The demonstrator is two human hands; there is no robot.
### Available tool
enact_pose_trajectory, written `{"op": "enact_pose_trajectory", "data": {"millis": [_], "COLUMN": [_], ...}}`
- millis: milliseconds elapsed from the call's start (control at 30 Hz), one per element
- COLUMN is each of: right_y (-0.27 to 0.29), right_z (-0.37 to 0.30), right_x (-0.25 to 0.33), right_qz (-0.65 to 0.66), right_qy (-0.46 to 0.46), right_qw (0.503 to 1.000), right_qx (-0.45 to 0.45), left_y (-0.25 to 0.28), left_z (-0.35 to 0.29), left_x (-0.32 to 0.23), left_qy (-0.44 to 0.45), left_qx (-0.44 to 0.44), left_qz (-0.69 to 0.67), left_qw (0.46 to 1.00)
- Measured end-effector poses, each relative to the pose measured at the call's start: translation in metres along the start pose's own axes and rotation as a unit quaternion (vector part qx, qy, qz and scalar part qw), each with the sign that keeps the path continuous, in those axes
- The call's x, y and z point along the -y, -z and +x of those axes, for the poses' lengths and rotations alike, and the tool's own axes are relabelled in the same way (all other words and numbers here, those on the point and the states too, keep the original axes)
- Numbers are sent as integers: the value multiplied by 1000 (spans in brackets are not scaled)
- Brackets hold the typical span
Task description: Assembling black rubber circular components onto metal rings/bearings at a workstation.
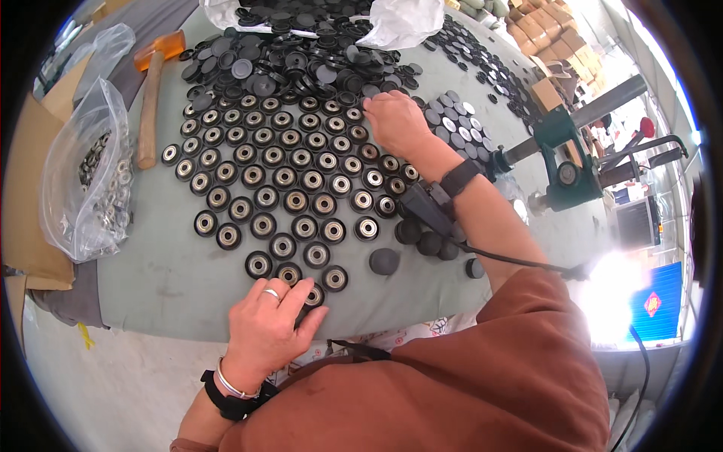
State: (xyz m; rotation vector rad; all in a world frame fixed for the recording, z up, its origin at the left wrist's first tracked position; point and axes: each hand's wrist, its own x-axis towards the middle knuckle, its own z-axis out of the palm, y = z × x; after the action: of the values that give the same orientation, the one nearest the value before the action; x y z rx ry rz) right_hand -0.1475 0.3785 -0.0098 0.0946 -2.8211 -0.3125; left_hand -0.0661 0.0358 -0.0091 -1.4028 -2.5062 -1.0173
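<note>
Many small black round wheels with shiny metal centres (294,181) lie in rows on a grey-green table (166,279). My left hand (273,320), a ring on one finger, rests flat at the near edge, its fingertips on a wheel (312,295) in the nearest row. My right hand (395,124) reaches to the far end of the rows, fingers bent down onto the wheels beside a heap of plain black round caps (301,64). What the right fingers hold is hidden. A black band with a cabled device (429,207) sits on my right wrist.
A wooden-handled mallet with an orange head (154,90) lies at the left. A clear plastic bag of metal bearings (90,181) rests on cardboard at the left edge. A green hand press (565,158) stands at the right. Loose black caps (422,241) lie under my right forearm. A white bag (399,22) sits at the far edge.
</note>
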Motion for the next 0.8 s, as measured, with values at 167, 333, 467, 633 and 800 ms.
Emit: {"op": "enact_pose_trajectory", "data": {"millis": [167, 333, 467, 633, 800], "right_y": [-1, 1, 19, 55, 15], "right_z": [-2, -2, -11, -9, 54], "right_x": [10, 11, 2, -21, -78], "right_qz": [-16, 13, -34, -1, 123], "right_qy": [-47, -76, -44, -115, -329], "right_qw": [999, 997, 996, 984, 935], "right_qx": [6, 20, 63, 132, -55], "left_y": [1, -2, -2, 1, 1], "left_z": [0, -3, -6, -3, -2], "left_x": [-4, -5, -4, -5, -5], "left_qy": [-16, -20, -17, -4, 0], "left_qx": [-5, -21, -25, 1, 6], "left_qz": [14, 10, 18, 19, 24], "left_qw": [1000, 1000, 999, 1000, 1000]}}
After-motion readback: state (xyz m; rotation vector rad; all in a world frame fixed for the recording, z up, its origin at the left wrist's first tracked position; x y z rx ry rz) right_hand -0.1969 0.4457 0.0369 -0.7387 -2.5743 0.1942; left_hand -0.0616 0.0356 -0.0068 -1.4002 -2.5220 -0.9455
